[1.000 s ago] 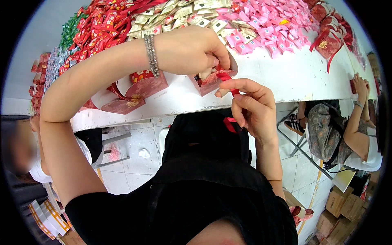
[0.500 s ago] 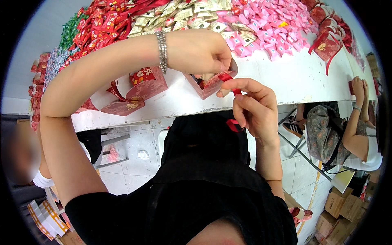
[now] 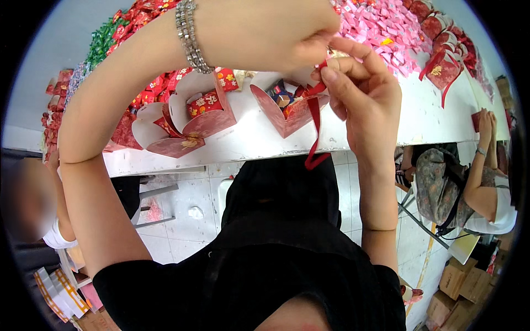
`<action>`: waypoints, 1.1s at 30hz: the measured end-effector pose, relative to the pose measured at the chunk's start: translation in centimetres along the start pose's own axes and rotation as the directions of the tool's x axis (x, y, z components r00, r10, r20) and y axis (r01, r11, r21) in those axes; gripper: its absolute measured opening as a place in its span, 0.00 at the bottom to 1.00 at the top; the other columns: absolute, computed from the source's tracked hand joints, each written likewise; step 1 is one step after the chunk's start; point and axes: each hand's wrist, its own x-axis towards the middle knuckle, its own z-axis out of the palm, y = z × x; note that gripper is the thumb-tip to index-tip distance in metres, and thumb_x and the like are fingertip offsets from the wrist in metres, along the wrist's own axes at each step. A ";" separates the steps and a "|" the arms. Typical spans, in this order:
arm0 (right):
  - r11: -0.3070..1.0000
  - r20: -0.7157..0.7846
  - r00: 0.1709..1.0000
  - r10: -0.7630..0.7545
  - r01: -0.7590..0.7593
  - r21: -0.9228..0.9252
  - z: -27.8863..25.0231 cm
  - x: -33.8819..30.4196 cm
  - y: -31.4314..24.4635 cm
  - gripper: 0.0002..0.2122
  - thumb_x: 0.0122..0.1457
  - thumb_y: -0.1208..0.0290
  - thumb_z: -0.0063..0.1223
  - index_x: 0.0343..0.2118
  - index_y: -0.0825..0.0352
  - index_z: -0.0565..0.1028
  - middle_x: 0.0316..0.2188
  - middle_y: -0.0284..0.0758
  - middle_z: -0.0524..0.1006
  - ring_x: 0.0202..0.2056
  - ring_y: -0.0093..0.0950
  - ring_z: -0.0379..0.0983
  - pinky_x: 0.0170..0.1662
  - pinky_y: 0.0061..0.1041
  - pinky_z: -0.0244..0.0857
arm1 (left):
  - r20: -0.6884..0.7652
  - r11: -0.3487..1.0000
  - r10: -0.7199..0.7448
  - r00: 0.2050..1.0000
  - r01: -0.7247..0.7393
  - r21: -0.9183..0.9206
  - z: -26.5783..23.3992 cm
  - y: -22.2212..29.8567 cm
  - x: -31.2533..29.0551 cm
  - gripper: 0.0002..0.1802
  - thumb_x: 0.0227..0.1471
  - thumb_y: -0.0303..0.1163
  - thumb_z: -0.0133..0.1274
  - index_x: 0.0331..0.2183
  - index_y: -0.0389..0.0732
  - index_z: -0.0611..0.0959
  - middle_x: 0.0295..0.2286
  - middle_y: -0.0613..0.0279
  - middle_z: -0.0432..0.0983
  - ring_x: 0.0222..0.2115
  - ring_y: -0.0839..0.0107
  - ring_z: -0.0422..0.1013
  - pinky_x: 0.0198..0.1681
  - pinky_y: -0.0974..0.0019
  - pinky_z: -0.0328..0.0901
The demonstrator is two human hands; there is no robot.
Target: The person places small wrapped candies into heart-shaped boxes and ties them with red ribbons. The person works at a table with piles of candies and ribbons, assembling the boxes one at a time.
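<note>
My right hand [image 3: 367, 91] pinches a narrow red ribbon [image 3: 316, 118] between thumb and fingers. The ribbon's loose end hangs down in front of the table edge. My left hand [image 3: 298, 36], a beaded bracelet at its wrist, is closed right beside the right fingertips; what it grips is hidden. Below both hands stands an open pink-red gift box [image 3: 286, 121] with curved flaps, holding small wrapped sweets. The ribbon crosses its right side. To its left are two more open boxes, one [image 3: 212, 122] with a red packet inside, the other [image 3: 171, 148] touching it.
Behind lie heaps of pink packets [image 3: 375, 33], red packets [image 3: 146, 16] and green sweets [image 3: 105, 38]. Ribboned boxes [image 3: 444, 69] stand at the far right of the white table [image 3: 406, 124]. One person sits at the right, another at the left. Cartons [image 3: 461, 281] are stacked on the floor.
Both hands have risen away from the box, the right one also shifting right. The ribbon is drawn up with them, and the box's contents show more.
</note>
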 end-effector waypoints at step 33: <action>0.305 0.474 0.831 -0.291 0.550 -0.778 2.2 2.7 3.2 0.07 0.45 0.80 0.57 0.27 0.63 0.82 0.21 0.30 0.75 0.30 0.31 0.68 0.37 0.31 0.57 | 0.480 0.678 -0.172 0.860 0.457 -0.575 6.5 -7.6 -2.8 0.22 0.47 0.21 0.51 0.47 0.27 0.76 0.23 0.63 0.78 0.24 0.80 0.76 0.28 0.77 0.72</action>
